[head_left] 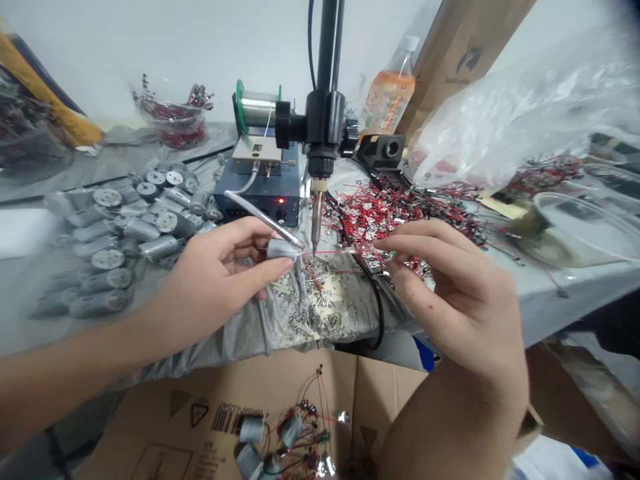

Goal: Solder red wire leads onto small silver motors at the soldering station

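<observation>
My left hand (225,267) grips a small silver motor (281,249) between thumb and fingers, its end facing the soldering iron tip (317,233). A flexible metal tube (263,217) ends just above the motor. From the motor's end a thin red wire (327,253) runs right, passing by the iron tip. My right hand (435,287) has its thumb and fingertips close together at the wire's far end, around a small metal piece (367,251). Solder residue (325,307) covers the surface below the tip.
Many loose motors (145,227) lie at the left. A solder feeder box (260,180) stands behind, with a pile of red wires (380,213) at the right. Below the table edge, a cardboard box (190,413) holds wired motors (291,430). An orange bottle (390,97) stands behind.
</observation>
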Available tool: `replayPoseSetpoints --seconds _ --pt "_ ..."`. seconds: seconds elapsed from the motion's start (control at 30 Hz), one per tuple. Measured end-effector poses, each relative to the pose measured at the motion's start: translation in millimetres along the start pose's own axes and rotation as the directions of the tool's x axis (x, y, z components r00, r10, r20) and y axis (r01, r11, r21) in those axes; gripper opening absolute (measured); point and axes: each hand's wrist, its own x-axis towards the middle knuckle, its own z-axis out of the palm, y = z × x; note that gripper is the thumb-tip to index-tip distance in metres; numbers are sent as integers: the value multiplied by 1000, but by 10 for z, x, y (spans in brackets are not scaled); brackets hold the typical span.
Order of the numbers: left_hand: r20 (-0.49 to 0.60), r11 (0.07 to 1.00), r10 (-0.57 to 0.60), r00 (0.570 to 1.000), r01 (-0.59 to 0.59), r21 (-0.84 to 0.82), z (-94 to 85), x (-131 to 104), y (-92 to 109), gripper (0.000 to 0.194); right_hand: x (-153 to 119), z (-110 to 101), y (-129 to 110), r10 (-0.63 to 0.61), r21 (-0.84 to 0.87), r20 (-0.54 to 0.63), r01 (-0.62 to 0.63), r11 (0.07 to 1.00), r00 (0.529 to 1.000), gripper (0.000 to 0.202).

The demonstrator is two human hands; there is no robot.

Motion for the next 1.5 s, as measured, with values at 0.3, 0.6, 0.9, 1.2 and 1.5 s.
replayPoseSetpoints --seconds 0.3,0.6,0.9,1.2,1.5 --pt "-28 986 -162 986 160 -50 -108 46 -91 25 -129 -169 -52 235 -270 49 -213 939 971 27" --pt "-90 896 -376 922 337 -288 -69 106 -20 42 -249 -273 -130 328 -412 65 -274 869 942 28" --pt "-138 908 -357 924 309 -282 -33 111 -29 38 -299 -275 -68 419 -513 68 -328 793 906 24" --pt "-140 924 -333 932 293 -246 -19 99 -34 33 -289 -383 9 470 -497 81 -373 784 879 27" --pt "-143 938 -308 940 276 -208 -44 89 -69 34 -190 -227 36 340 -353 -98 -352 867 935 20"
